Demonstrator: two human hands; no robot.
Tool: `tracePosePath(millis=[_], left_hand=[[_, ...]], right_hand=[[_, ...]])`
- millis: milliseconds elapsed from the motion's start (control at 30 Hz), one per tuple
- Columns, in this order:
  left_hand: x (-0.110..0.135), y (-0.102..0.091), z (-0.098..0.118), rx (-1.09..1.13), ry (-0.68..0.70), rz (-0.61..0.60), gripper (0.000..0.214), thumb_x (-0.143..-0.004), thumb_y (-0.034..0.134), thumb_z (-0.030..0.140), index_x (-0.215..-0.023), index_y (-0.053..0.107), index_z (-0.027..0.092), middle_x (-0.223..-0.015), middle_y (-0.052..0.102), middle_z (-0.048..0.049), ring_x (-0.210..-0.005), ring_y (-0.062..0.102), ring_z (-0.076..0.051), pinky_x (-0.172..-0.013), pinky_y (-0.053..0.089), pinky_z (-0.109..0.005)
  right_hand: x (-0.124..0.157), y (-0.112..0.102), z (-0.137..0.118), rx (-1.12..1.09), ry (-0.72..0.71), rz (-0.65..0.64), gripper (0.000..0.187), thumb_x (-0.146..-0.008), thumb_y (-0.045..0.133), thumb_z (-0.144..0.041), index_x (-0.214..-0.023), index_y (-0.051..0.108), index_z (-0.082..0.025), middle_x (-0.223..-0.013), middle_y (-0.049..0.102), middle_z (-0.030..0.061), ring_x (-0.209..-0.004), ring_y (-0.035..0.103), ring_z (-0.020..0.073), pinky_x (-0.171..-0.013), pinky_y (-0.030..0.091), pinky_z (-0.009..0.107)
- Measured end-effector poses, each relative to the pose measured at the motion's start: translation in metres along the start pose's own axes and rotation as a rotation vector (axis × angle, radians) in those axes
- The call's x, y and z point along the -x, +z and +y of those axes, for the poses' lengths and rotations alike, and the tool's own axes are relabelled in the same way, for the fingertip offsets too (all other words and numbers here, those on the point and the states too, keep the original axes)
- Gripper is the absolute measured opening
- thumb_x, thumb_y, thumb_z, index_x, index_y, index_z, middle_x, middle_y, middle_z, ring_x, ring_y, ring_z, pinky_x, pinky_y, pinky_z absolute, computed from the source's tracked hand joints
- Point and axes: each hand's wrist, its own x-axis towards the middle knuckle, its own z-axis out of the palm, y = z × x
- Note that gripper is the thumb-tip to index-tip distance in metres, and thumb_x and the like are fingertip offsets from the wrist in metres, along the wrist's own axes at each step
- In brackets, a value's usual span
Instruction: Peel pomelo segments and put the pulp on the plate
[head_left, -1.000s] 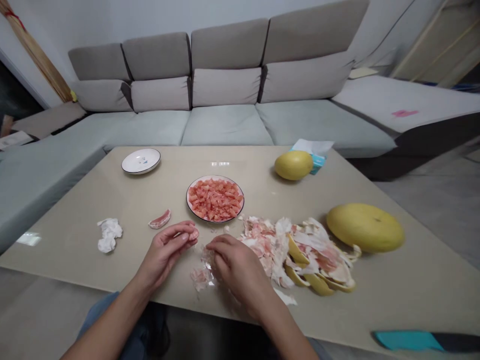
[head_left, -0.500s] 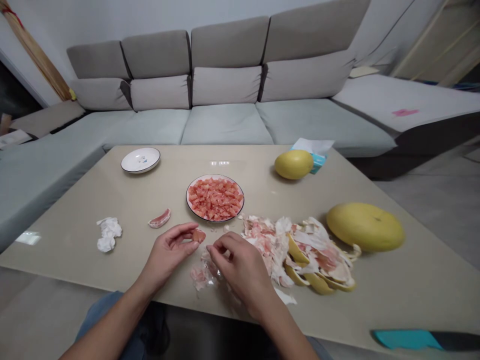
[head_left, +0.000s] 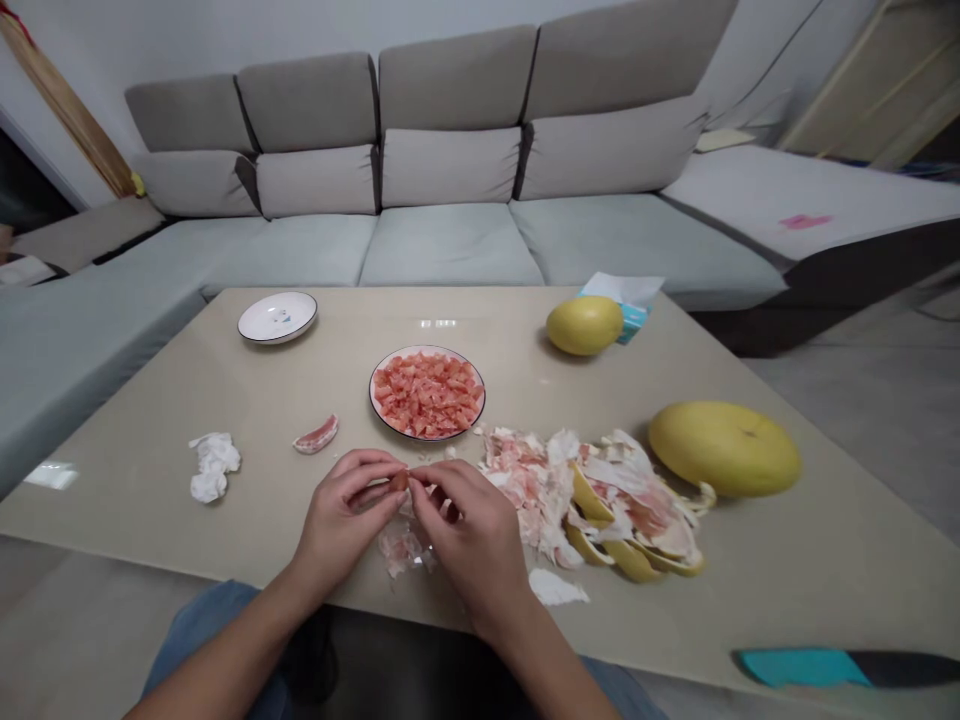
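Observation:
Between the fingertips of my left hand point(head_left: 346, 525) is a small reddish piece of pomelo point(head_left: 399, 482), partly hidden by the fingers. My right hand point(head_left: 474, 545) pinches at the same piece from the other side, the tips of both hands meeting over the table. Just beyond them stands a dark-rimmed plate point(head_left: 373, 408) heaped with pomelo flesh point(head_left: 429, 392). A pomelo segment point(head_left: 316, 435) lies to the left of that plate. Thin membrane scraps point(head_left: 401, 548) lie beneath my hands, and a pile of peel and pith point(head_left: 637, 560) spreads to the right.
Two whole yellow pomelos, one far point(head_left: 585, 325) and one near point(head_left: 724, 450), sit on the right. A tissue pack point(head_left: 631, 318) is behind the far one. A turquoise-and-black knife point(head_left: 806, 666) lies at the near right edge. Crumpled tissue point(head_left: 214, 465) and a white plate point(head_left: 277, 318) are left.
My right hand has moved left and up, and its fingertips now meet the pomelo piece in my left hand. The view has shifted slightly.

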Motion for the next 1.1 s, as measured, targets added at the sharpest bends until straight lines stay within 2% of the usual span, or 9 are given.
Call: tracePosePath(millis=[200,300,400,567,667,900,1100], left_hand=[[0.005,0.002,0.001,-0.325,0.220,0.049,0.026,-0.082,0.066,0.014,-0.105,0.072,0.023,-0.102,0.064,-0.0073,-0.097,0.063,-0.019,-0.085,0.056,-0.033],[0.007,0.005,0.004,-0.378,0.277,0.065,0.026,-0.082,0.067,0.013,-0.104,0.073,0.024,-0.099,0.066,-0.0073,-0.094,0.063,-0.020,-0.085,0.054,-0.034],[0.008,0.008,0.007,-0.314,0.214,0.073,0.025,-0.080,0.068,0.014,-0.102,0.075,0.025,-0.098,0.067,-0.0075,-0.094,0.064,-0.021,-0.084,0.055,-0.034],[0.006,0.010,0.009,-0.026,-0.034,0.037,0.016,-0.079,0.068,0.019,-0.093,0.076,0.023,-0.100,0.065,-0.0083,-0.096,0.064,-0.022,-0.083,0.057,-0.032],[0.003,0.007,0.007,0.071,-0.136,0.015,0.014,-0.078,0.069,0.018,-0.091,0.074,0.020,-0.101,0.066,-0.0076,-0.098,0.064,-0.021,-0.085,0.057,-0.031],[0.002,0.000,0.009,-0.066,-0.107,-0.006,0.012,-0.080,0.067,0.019,-0.088,0.075,0.020,-0.097,0.067,-0.0076,-0.089,0.065,-0.019,-0.075,0.057,-0.026],[0.002,0.000,0.011,0.037,-0.136,0.029,0.008,-0.078,0.069,0.020,-0.085,0.074,0.018,-0.092,0.067,-0.0066,-0.085,0.065,-0.018,-0.074,0.057,-0.025]], right_hand=[[0.002,0.002,0.003,0.037,-0.003,0.000,0.014,-0.086,0.056,-0.012,-0.087,0.068,-0.019,-0.083,0.068,0.0043,-0.073,0.063,0.0164,-0.063,0.048,0.025],[0.002,0.003,0.004,0.067,0.025,0.004,0.013,-0.084,0.055,-0.012,-0.082,0.066,-0.019,-0.078,0.065,0.0032,-0.068,0.060,0.0157,-0.060,0.046,0.025],[0.001,0.002,0.002,0.081,0.052,0.003,0.013,-0.082,0.054,-0.011,-0.077,0.064,-0.018,-0.074,0.062,0.0027,-0.064,0.057,0.0153,-0.059,0.044,0.025],[-0.002,-0.001,-0.003,0.039,0.092,-0.003,0.012,-0.077,0.055,-0.010,-0.070,0.060,-0.019,-0.068,0.059,0.0011,-0.061,0.054,0.0143,-0.057,0.042,0.025],[-0.002,0.000,-0.003,0.005,0.079,-0.018,0.012,-0.076,0.055,-0.010,-0.069,0.059,-0.019,-0.066,0.057,-0.0005,-0.057,0.052,0.0128,-0.055,0.041,0.024],[-0.001,0.003,-0.005,0.002,0.058,-0.037,0.013,-0.074,0.054,-0.009,-0.066,0.058,-0.019,-0.063,0.054,-0.0015,-0.057,0.050,0.0124,-0.053,0.038,0.023],[-0.003,0.002,-0.008,-0.127,0.202,-0.044,0.011,-0.071,0.055,-0.011,-0.064,0.061,-0.018,-0.061,0.054,-0.0016,-0.051,0.048,0.0108,-0.048,0.038,0.021]])
